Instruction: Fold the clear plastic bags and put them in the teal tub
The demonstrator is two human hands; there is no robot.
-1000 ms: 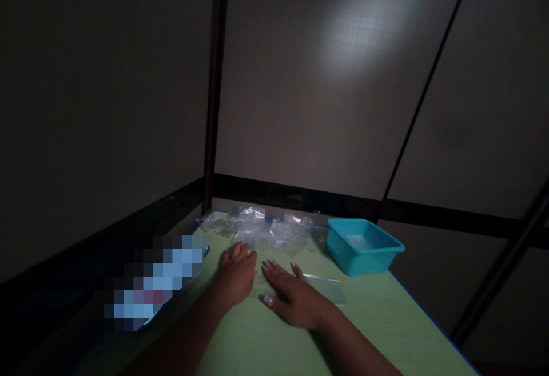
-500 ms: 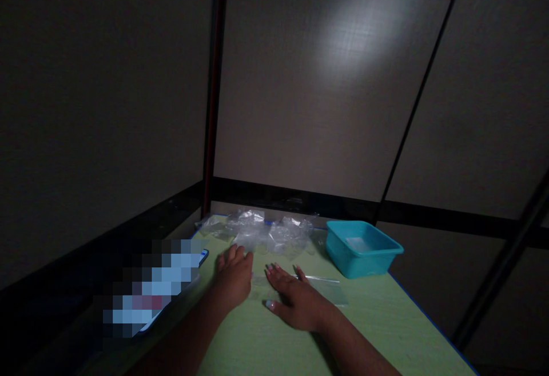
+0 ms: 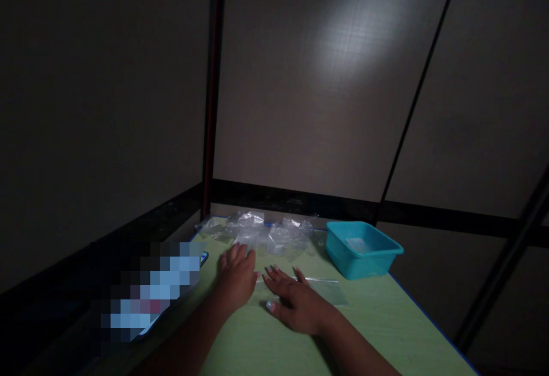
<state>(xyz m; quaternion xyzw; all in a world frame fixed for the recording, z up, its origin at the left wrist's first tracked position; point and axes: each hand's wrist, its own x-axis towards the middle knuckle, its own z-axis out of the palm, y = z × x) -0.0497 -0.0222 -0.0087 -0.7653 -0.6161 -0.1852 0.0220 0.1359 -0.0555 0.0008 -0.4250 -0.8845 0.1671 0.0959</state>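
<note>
A flat clear plastic bag (image 3: pixel 333 291) lies on the green table (image 3: pixel 266 344), its upper edge catching the light. My right hand (image 3: pixel 298 302) rests palm down over the bag's left part, fingers spread and thumb apart. Close by on the left, my left hand (image 3: pixel 238 276) lies over the table at the bag's left end, its fingers apart and its palm hidden. Beyond both hands is a heap of crumpled clear plastic (image 3: pixel 274 236).
A turquoise basket (image 3: pixel 360 264) with something pale inside stands at the table's right edge. On the left, a phone-like device (image 3: pixel 174 284) is mostly blurred by blocks. Wall panels (image 3: pixel 300 107) rise behind the table.
My left hand has shifted slightly right, nearer my right hand, and its thumb tip now shows. My right hand stays nearly in place on the bag.
</note>
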